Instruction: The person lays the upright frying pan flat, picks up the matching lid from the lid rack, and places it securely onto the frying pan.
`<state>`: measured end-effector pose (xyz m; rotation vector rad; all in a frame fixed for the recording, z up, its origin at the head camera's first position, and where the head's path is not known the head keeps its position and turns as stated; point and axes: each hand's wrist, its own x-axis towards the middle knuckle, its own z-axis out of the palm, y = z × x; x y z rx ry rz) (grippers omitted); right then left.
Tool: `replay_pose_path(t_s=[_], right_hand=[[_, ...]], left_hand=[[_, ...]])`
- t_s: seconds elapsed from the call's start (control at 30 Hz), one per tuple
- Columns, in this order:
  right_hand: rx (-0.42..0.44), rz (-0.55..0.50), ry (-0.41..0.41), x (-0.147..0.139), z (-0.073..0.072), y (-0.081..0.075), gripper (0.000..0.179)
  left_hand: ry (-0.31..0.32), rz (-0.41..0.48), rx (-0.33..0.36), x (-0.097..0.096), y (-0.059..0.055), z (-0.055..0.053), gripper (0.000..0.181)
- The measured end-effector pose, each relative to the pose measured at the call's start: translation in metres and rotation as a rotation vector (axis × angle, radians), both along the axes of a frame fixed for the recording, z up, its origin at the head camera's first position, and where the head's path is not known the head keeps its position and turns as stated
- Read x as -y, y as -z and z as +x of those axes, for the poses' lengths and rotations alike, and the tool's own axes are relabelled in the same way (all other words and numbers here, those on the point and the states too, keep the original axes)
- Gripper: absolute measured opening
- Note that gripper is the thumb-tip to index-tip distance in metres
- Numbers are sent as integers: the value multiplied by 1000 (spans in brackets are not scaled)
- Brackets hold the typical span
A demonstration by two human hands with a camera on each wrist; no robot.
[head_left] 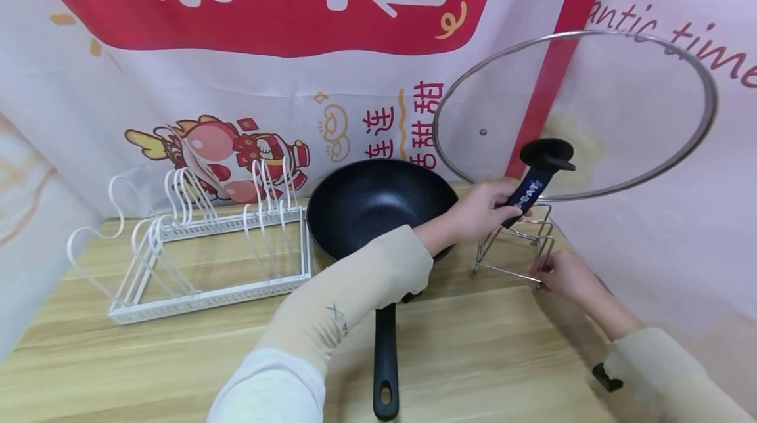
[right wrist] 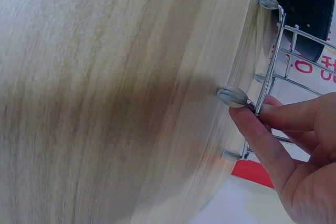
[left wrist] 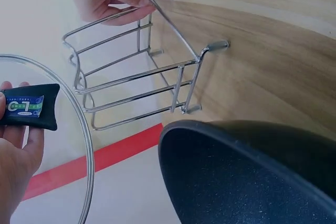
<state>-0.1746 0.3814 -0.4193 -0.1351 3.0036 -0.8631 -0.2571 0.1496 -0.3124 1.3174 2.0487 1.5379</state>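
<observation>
My left hand [head_left: 476, 213] grips the black handle [head_left: 526, 193] of a large round glass pot lid [head_left: 627, 114]. The lid has a metal rim and is raised, tilted, above a small silver wire rack [head_left: 505, 270]. Part of the handle and the lid's rim show at the left edge of the left wrist view. With thumb and fingers, my right hand [head_left: 570, 276] pinches the rack's near right corner, close to a foot capped in clear plastic [right wrist: 232, 96]. The rack stands on the wooden table [head_left: 497, 351], just right of a black wok [head_left: 381, 206].
The wok's long handle [head_left: 386, 357] points toward the table's front, under my left forearm. A white rack [head_left: 207, 298] with curved upright dividers stands on the left. Behind everything hangs a printed cloth [head_left: 236, 81]. A small black clip-like thing [head_left: 606, 377] is by my right sleeve.
</observation>
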Motion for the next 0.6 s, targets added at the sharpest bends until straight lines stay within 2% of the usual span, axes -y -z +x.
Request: replay_pose_path(t_s=[0.27,0.53,0.6], right_hand=[[1,8,17,-3,-6,3,6],[15,-34,-4,-3,-7,2,6],[53,-43,-14,-6,-8,-2,11]], left_hand=[[-1,34,58,10,-9,4,25],[-71,51,62,23,-18,2,24],[-85,44,55,27,-19,1,23]])
